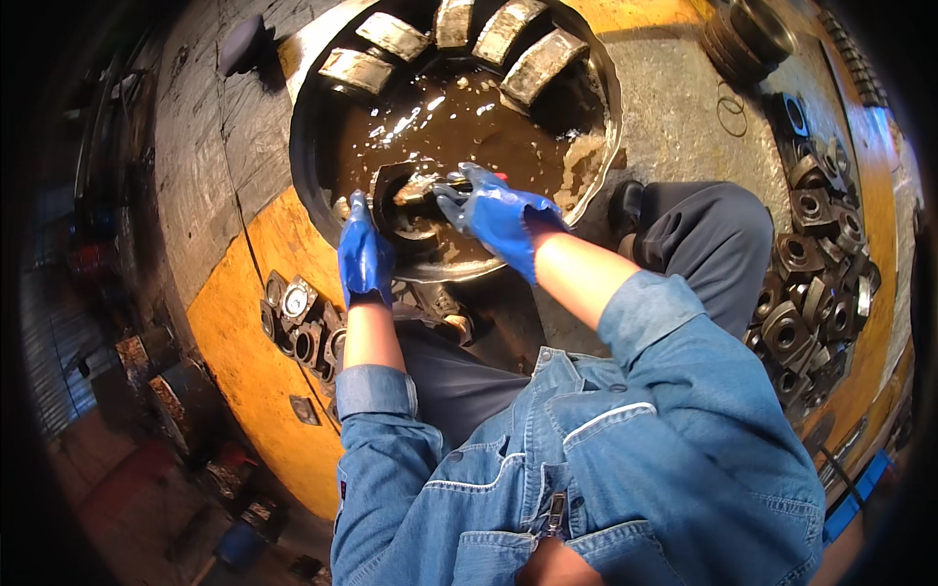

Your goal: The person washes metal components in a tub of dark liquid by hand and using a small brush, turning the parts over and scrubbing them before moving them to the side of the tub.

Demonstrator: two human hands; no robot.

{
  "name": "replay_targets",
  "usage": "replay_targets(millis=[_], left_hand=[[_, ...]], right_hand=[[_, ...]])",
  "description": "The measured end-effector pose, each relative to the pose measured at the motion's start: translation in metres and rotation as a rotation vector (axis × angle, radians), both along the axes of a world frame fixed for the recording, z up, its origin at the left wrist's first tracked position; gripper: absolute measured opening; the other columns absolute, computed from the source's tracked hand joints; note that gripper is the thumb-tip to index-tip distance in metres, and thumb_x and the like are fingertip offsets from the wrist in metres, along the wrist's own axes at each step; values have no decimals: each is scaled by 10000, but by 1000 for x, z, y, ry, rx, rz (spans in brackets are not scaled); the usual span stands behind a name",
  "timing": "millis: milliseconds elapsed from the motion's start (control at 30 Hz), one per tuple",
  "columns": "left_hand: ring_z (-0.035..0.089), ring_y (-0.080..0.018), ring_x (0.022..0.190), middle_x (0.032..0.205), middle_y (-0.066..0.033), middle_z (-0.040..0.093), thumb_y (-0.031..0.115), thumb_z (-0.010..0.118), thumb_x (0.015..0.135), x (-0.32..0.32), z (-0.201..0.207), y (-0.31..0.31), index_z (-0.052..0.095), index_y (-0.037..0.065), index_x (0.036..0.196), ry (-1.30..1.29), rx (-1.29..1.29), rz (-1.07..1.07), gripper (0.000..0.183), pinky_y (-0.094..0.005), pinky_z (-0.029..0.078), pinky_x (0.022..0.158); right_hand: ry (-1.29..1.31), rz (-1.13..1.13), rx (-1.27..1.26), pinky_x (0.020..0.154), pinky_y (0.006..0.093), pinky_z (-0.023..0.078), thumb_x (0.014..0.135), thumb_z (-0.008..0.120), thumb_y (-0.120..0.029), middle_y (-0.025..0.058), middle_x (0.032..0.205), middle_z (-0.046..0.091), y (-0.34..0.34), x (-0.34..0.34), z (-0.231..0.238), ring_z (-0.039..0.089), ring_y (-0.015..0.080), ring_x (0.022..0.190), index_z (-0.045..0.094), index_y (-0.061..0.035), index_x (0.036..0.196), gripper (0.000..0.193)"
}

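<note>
Both my hands wear blue rubber gloves over a round metal basin (318, 190) filled with muddy brown liquid. My left hand (363, 252) grips the edge of a dark ring-shaped metal part (405, 217) at the basin's near side. My right hand (496, 213) is closed around a small brush-like tool with a red tip (459, 180) that presses on the same part. My forearms are bare below rolled denim sleeves.
Several rectangular metal blocks (508, 44) lean against the basin's far wall. A heap of dark square parts with round bores (816, 283) lies at my right. A few similar parts (298, 317) sit at my left on the yellow-and-grey floor. Stacked rings (747, 34) stand far right.
</note>
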State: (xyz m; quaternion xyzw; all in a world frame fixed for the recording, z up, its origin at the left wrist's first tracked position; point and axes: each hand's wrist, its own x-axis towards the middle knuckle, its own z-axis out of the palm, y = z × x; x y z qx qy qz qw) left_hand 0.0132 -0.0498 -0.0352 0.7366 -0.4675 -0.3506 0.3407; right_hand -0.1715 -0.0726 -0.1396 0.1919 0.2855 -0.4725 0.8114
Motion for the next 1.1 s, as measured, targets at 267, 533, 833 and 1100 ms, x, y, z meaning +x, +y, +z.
replay_targets(millis=[267, 533, 833, 1100], left_hand=[[679, -402, 1269, 1443, -204, 668, 16, 481, 1006, 40, -32, 11, 541, 194, 1572, -781, 114, -239, 596, -449, 556, 1038], [679, -323, 1270, 1396, -219, 693, -43, 485, 1025, 9, -8, -1, 600, 55, 1493, -452, 103, -211, 492, -382, 527, 1084], [683, -299, 1227, 1362, -227, 703, -71, 487, 1057, 33, -31, 10, 622, -26, 1463, -508, -86, -264, 430, -363, 506, 1112], [550, -136, 690, 823, -26, 693, 406, 593, 1107, 24, -28, -8, 782, -2, 1094, 232, 124, 117, 450, -296, 443, 634]], right_hand=[[688, 433, -804, 965, 378, 596, 1088, 633, -261, 105, 1218, 743, -16, 7, 19, 715, 247, 1184, 646, -90, 1360, 321], [868, 1200, -1429, 894, 357, 578, 1025, 649, -199, 123, 1034, 768, -108, 5, 67, 735, 258, 1002, 727, -24, 1196, 256], [1518, 1472, -2257, 826, 445, 616, 989, 631, -285, 155, 900, 789, -73, 23, 96, 771, 357, 887, 800, -44, 1010, 295], [1546, 1078, -2549, 897, 488, 606, 939, 625, -275, 148, 998, 800, -65, 25, 63, 760, 379, 965, 804, -31, 1083, 335]])
